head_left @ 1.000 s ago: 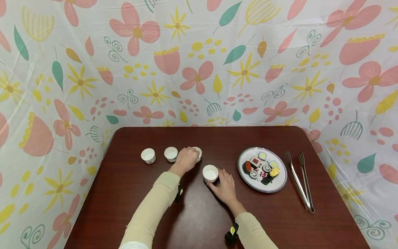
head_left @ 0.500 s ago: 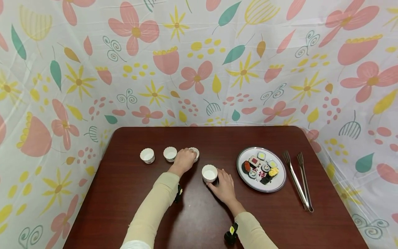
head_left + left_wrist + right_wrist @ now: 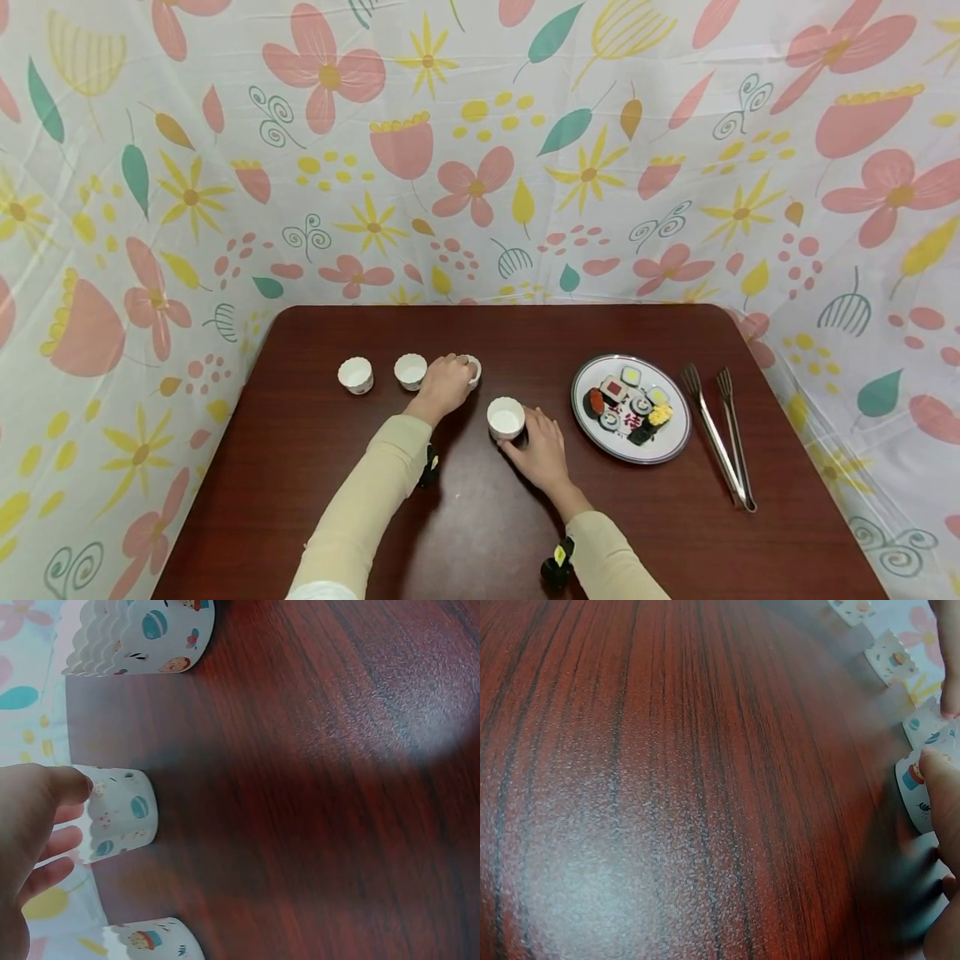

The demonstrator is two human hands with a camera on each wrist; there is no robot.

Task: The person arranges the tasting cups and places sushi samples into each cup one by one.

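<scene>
My left hand [image 3: 444,387] pinches the rim of a small white paper baking cup [image 3: 124,814], thumb outside and fingers on the far side. To its left stand two more baking cups, the nearer one [image 3: 411,372] close to that hand and the other [image 3: 356,376] farther off. Right of centre, my right hand [image 3: 542,450] holds a white baking cup stack [image 3: 506,417] from its right side. In the left wrist view several scalloped rims of this stack [image 3: 154,637] show nested together. Printed cake and macaron pictures decorate the cups. The right hand's far fingers are partly hidden.
A white plate [image 3: 678,440] with several sushi pieces [image 3: 615,389] lies right of the right hand. Metal tongs [image 3: 722,446] rest beyond it, near the dark wooden table's [image 3: 315,500] right edge. A flower-patterned cloth [image 3: 480,250] hangs behind the table.
</scene>
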